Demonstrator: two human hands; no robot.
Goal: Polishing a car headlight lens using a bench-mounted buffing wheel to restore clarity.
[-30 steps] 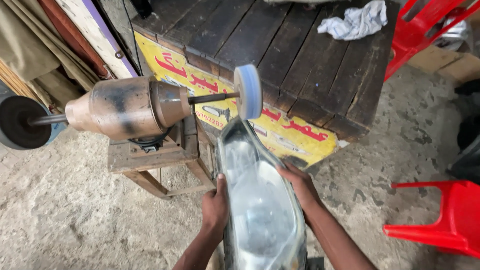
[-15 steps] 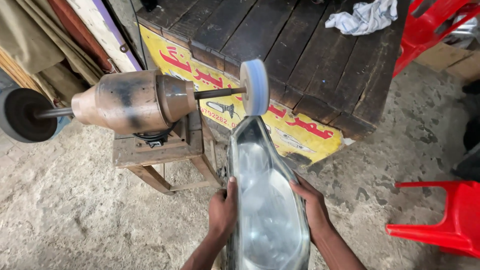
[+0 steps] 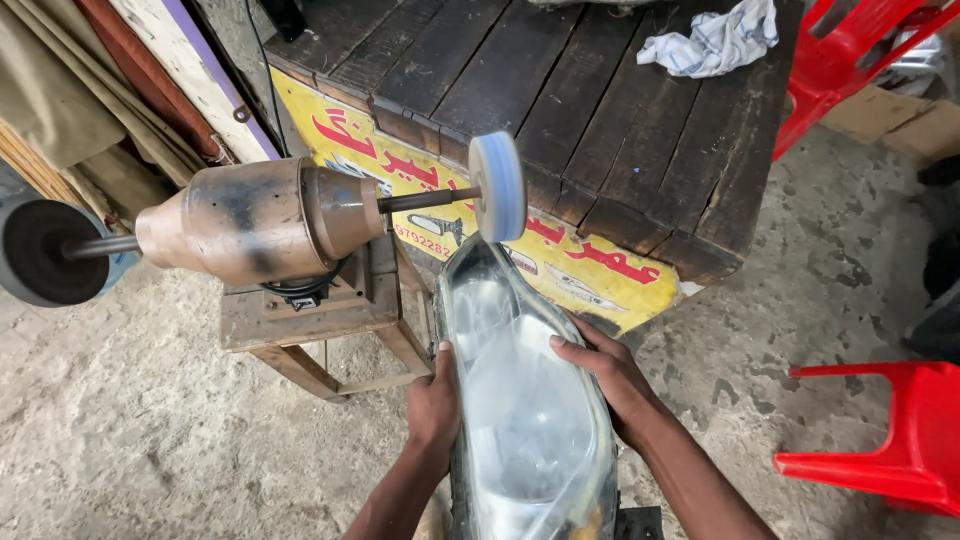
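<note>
I hold a large clear car headlight (image 3: pixel 520 410) lengthwise in front of me, lens side up. My left hand (image 3: pixel 433 400) grips its left edge and my right hand (image 3: pixel 612 378) grips its right edge. The far tip of the headlight touches the underside of a pale blue-white buffing wheel (image 3: pixel 497 187). The wheel sits on the right shaft of a brown bench motor (image 3: pixel 260 222). A dark grinding disc (image 3: pixel 40 252) is on the motor's left shaft.
The motor stands on a small wooden stool (image 3: pixel 300 325) on a dusty concrete floor. Behind it is a dark plank table (image 3: pixel 580 110) with a yellow printed sign on its front and a white rag (image 3: pixel 715 40). Red plastic chairs (image 3: pixel 880 440) stand at the right.
The headlight has moved forward and up, and its far tip now meets the buffing wheel. Both hands kept their grip on its edges.
</note>
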